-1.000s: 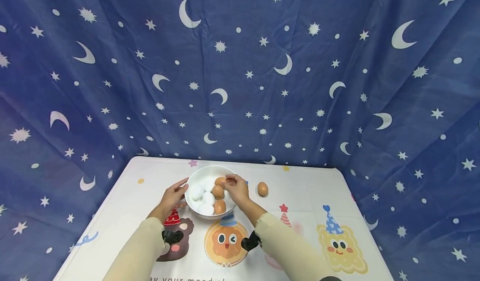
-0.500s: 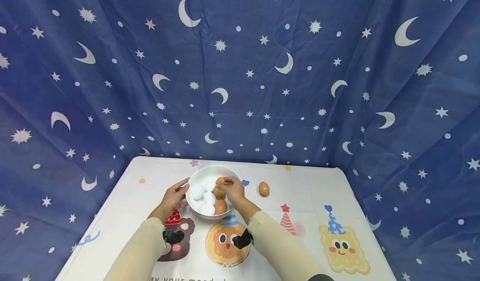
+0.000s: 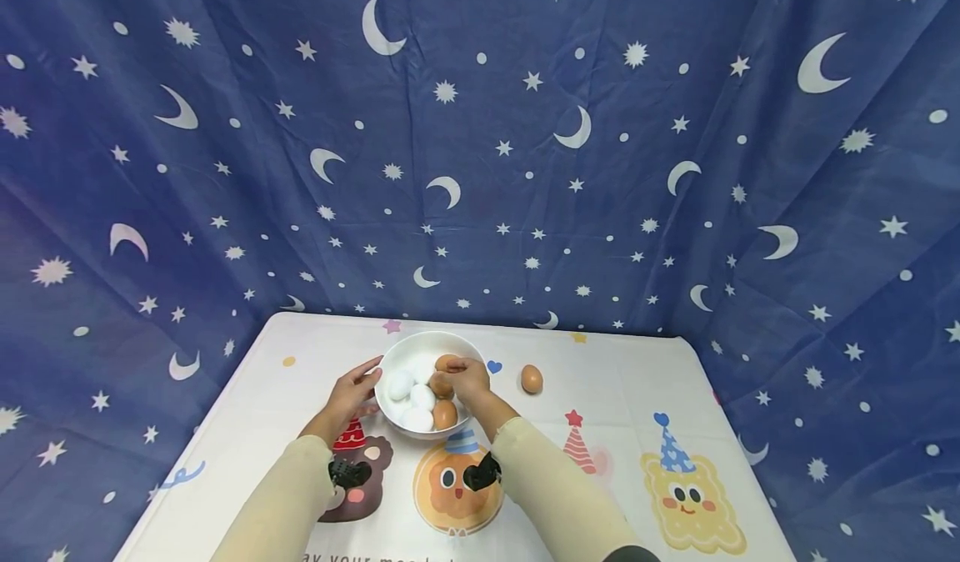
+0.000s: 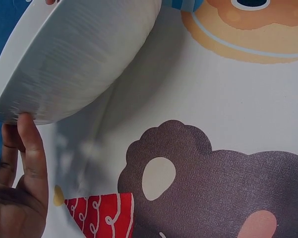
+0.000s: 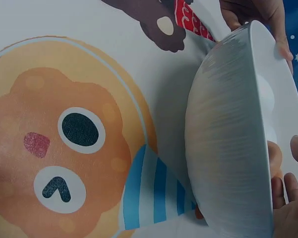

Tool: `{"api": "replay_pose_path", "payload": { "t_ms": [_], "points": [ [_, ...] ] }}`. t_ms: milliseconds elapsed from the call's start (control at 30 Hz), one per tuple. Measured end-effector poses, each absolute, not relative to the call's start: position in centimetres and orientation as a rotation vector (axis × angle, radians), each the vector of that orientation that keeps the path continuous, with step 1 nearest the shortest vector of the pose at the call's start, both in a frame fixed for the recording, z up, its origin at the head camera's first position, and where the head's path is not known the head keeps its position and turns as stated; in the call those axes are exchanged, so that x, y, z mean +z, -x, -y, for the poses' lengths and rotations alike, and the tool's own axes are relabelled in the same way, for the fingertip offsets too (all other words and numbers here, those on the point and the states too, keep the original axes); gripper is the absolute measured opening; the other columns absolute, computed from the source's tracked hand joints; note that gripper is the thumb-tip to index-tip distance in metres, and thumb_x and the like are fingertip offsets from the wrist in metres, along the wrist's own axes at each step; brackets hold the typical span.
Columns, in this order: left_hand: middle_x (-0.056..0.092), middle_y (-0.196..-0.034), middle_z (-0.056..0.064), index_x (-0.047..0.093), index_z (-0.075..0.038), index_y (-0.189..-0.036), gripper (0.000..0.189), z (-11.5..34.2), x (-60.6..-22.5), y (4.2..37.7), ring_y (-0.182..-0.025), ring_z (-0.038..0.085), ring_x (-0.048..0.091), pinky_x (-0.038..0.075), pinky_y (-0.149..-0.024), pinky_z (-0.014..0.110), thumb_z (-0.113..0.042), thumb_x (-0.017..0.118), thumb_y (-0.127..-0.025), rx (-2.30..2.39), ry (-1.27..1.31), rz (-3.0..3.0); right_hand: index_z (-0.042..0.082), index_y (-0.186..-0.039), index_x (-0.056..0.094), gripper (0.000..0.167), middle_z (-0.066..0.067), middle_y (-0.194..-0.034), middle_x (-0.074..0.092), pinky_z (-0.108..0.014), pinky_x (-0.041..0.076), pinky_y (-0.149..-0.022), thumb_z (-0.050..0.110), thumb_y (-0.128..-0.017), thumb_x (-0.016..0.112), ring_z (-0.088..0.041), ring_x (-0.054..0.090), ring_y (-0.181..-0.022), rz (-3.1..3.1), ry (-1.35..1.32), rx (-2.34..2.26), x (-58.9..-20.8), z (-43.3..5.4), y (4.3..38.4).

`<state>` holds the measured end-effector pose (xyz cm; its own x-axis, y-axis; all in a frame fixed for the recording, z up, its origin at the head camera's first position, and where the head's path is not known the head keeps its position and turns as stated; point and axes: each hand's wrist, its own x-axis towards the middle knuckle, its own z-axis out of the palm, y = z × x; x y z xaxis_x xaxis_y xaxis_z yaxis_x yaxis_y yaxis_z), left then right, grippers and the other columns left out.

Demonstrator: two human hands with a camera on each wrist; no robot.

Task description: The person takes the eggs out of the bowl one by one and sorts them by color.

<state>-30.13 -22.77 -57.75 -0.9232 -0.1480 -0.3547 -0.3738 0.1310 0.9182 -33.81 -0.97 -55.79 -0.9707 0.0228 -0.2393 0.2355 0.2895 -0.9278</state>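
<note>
A white bowl (image 3: 405,349) holds several eggs, white ones (image 3: 401,385) on its left side and brown ones on its right. My left hand (image 3: 351,397) grips the bowl's left rim, thumb over the edge and fingers against the outside. Reaching over the right rim, my right hand (image 3: 468,380) has its curled fingers and thumb at the middle brown egg (image 3: 439,385) inside the bowl. The hand partly covers that egg. A nearer brown egg (image 3: 445,414) lies below it. In the right wrist view the bowl wall (image 5: 223,134) hides most of the eggs.
A single brown egg (image 3: 532,379) lies on the table right of the bowl. Cartoon prints cover the pale tablecloth (image 3: 600,378). Behind the table's back edge hangs a blue curtain (image 3: 480,170) with moons and stars.
My right hand has moved slightly left and nearer, from the far brown egg onto the middle one. My left hand stays on the bowl's rim; the whole view has drifted a little.
</note>
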Motion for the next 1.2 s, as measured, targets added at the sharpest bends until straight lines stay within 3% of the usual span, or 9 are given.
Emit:
{"api": "replay_pose_path", "payload": {
  "t_ms": [567, 900, 1200],
  "points": [
    [0.047, -0.131, 0.019, 0.042, -0.022, -0.151, 0.051, 22.5, -57.5, 30.1, -0.128, 0.041, 0.051, 0.062, -0.081, 0.032, -0.036, 0.052, -0.103, 1.906, 0.502, -2.206, -0.005, -0.106, 0.069, 0.037, -0.011, -0.095, 0.068, -0.02, 0.056, -0.071, -0.003, -0.071, 0.083, -0.015, 0.06, -0.083, -2.347, -0.279, -1.815, -56.6, 1.5, 34.1],
    [0.048, -0.129, 0.018, 0.042, -0.023, -0.151, 0.051, 22.9, -57.8, 30.0, -0.124, 0.038, 0.054, 0.062, -0.077, 0.03, -0.037, 0.051, -0.103, 1.906, 0.511, -2.217, 0.002, -0.108, 0.072, 0.04, -0.008, -0.097, 0.07, -0.031, 0.057, -0.087, -0.001, -0.07, 0.082, -0.02, 0.062, -0.092, -2.504, -0.263, -1.653, -56.6, 2.1, 33.8],
    [0.049, -0.128, 0.018, 0.043, -0.023, -0.15, 0.052, 22.7, -57.8, 30.1, -0.119, 0.034, 0.058, 0.062, -0.075, 0.029, -0.038, 0.053, -0.102, 1.905, 0.516, -2.227, 0.002, -0.109, 0.072, 0.039, -0.008, -0.097, 0.069, -0.031, 0.057, -0.085, -0.002, -0.071, 0.081, -0.02, 0.063, -0.092, -2.507, -0.292, -1.641, -56.6, 2.2, 33.7]
  ]
}}
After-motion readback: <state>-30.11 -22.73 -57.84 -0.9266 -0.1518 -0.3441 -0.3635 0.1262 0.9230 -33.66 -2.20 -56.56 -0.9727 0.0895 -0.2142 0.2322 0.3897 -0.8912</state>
